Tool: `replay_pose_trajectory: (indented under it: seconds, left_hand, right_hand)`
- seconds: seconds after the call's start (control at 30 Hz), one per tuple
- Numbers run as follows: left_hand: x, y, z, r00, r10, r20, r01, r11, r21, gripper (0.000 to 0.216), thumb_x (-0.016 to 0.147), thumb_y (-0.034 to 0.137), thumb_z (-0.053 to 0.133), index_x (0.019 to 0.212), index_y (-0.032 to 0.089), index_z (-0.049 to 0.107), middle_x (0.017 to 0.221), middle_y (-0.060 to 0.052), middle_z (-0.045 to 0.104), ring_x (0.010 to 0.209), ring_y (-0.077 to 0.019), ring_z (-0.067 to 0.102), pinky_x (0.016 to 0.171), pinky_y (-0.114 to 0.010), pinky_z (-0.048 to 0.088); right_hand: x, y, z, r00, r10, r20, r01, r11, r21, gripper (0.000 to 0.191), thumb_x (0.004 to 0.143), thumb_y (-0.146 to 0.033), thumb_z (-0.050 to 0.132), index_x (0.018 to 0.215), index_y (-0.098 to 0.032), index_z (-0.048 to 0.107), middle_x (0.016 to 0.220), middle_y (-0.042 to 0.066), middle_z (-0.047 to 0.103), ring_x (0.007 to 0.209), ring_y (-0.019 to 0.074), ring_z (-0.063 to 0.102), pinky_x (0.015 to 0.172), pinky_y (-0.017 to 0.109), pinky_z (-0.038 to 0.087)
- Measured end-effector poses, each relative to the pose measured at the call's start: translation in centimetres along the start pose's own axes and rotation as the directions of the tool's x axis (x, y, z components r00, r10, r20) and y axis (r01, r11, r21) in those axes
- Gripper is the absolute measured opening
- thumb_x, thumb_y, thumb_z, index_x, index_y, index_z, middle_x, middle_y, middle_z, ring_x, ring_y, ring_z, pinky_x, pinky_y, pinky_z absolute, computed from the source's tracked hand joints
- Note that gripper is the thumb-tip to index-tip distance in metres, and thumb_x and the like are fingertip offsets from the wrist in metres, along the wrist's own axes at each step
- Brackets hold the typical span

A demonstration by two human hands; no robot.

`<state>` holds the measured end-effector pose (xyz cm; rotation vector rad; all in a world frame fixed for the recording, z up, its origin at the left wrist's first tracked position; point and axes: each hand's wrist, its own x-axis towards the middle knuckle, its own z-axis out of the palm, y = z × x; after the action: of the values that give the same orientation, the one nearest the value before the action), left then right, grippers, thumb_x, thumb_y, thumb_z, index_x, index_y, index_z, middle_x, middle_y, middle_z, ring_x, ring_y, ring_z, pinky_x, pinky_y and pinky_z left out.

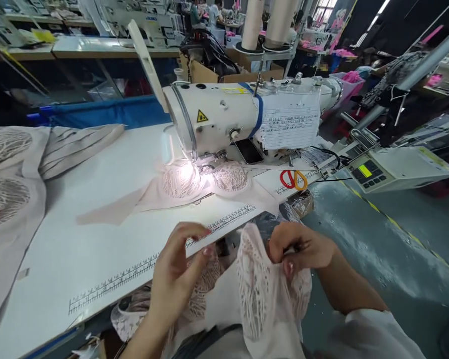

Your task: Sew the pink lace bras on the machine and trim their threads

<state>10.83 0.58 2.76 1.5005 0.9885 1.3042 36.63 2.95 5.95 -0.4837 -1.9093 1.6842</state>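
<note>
A pale pink lace bra [254, 289] hangs in front of my body, just off the table's near edge. My right hand [303, 247] pinches its upper edge between thumb and fingers. To the left of it, my left hand [179, 274] is raised by the table edge, its thumb and curved fingers apart with nothing between them. A second pale pink bra [232, 182] lies flat under the needle area of a white sewing machine [217, 114], lit by the machine's lamp. The lower part of the held bra runs down into my lap and is partly hidden.
More bra pieces [15, 199] are stacked on the left of the white table [97, 269]. Printed rulers run along its front edge. Scissors [294, 179] with red and orange handles lie right of the machine, near a phone [249, 151]. A control box [400, 169] juts out at right.
</note>
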Motion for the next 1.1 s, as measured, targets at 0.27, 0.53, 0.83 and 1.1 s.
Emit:
replay_pose_trajectory:
  seconds: [0.27,0.53,0.83,1.1]
  left_hand:
    - [-4.1,-2.1,2.1,0.959,0.201,0.200,-0.275,0.831,0.484,0.018,0.091,0.017,0.065,0.107,0.024,0.069,0.096,-0.004,0.074,0.088,-0.0188,0.071,0.079,-0.026,0.057]
    - [-3.8,-3.9,1.6,0.990,0.096,0.100,-0.134,0.847,0.515,0.010,0.085,0.023,0.072,0.095,0.026,0.073,0.088,-0.004,0.075,0.077,-0.0216,0.072,0.068,-0.027,0.056]
    - [-3.4,-3.2,0.8,0.928,-0.372,-0.001,0.366,0.913,0.181,0.016,0.085,0.035,0.071,0.077,0.021,0.067,0.078,-0.003,0.067,0.074,-0.0187,0.061,0.065,-0.024,0.046]
    - [-2.9,-3.0,-1.0,0.962,-0.265,0.060,0.253,0.954,0.161,0.010,0.084,0.031,0.074,0.080,0.023,0.071,0.082,-0.004,0.064,0.077,-0.0183,0.059,0.066,-0.024,0.045]
  right_hand:
    - [0.9,3.2,3.7,0.921,0.225,-0.318,-0.289,0.942,-0.170,0.022,0.086,-0.028,0.067,0.068,-0.017,0.060,0.059,-0.005,0.048,0.054,0.0079,0.038,0.051,0.022,0.028]
    - [1.5,5.7,6.2,0.899,0.150,-0.412,-0.266,0.934,-0.240,0.019,0.092,-0.025,0.059,0.077,-0.018,0.067,0.063,-0.001,0.062,0.055,0.0103,0.047,0.054,0.023,0.035]
    - [0.5,7.5,5.0,0.906,-0.224,-0.360,-0.132,0.657,-0.742,0.018,0.089,-0.010,0.055,0.086,-0.018,0.071,0.133,0.015,0.062,0.084,0.0176,0.065,0.067,0.030,0.051]
    - [0.0,5.2,2.4,0.991,0.042,-0.126,-0.096,0.879,-0.468,0.012,0.091,-0.020,0.064,0.081,-0.016,0.070,0.088,0.007,0.070,0.076,0.0146,0.065,0.066,0.024,0.049]
